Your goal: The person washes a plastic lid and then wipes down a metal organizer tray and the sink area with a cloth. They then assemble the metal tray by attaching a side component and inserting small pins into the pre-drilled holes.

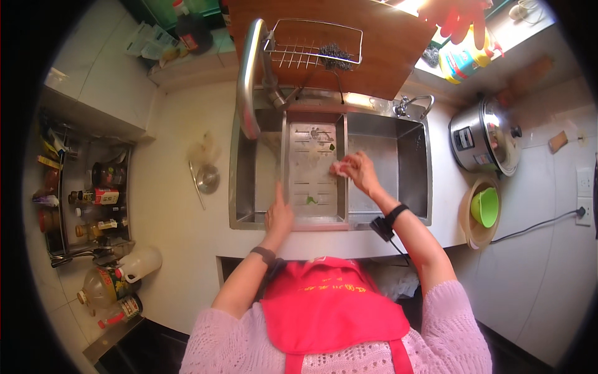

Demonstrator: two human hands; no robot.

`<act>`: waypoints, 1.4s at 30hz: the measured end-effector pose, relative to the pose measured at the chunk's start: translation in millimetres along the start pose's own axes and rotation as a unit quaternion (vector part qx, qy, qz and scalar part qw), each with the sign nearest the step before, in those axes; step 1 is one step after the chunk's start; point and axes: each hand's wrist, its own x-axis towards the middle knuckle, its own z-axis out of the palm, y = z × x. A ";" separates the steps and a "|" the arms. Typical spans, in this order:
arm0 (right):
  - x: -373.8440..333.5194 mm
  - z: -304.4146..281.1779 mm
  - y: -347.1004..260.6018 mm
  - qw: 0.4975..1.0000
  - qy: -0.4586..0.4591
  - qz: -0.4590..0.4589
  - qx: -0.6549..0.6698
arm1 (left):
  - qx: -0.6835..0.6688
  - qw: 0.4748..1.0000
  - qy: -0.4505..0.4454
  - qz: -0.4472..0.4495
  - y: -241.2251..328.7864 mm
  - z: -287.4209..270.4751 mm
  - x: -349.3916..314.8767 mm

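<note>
A metal drain tray (303,177) with slots lies across the middle of the double sink (235,215). Over the tray's right rim, my right hand (360,171) pinches a small, soft, pinkish-white piece (340,168), whose kind I cannot make out. My left hand (279,215) is at the tray's left rim, its fingers stretched forward and touching or very near the edge. Scraps of green leaf (311,200) lie on the tray, with another leaf bit (332,148) farther back. Some dark wet residue shows near the tray's far end.
A tall faucet (249,78) arches over the left basin; a smaller tap (414,106) stands behind the right one. A wire rack (311,53) holds a dark scouring pad. To the right are a rice cooker (483,138) and a green bowl (484,207); bottles (106,290) crowd the left.
</note>
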 end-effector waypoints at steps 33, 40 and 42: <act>108.6 -20.1 -14.1 0.965 0.257 0.002 -0.042 | 0.075 0.997 0.025 0.015 3.1 -1.4 0.7; 135.9 9.4 -16.4 0.973 0.183 -0.066 -0.126 | 0.087 0.996 0.003 0.007 -6.8 2.1 4.1; 143.6 22.3 -24.8 0.973 0.170 -0.074 -0.136 | 0.086 0.996 0.012 0.006 -7.7 1.6 2.5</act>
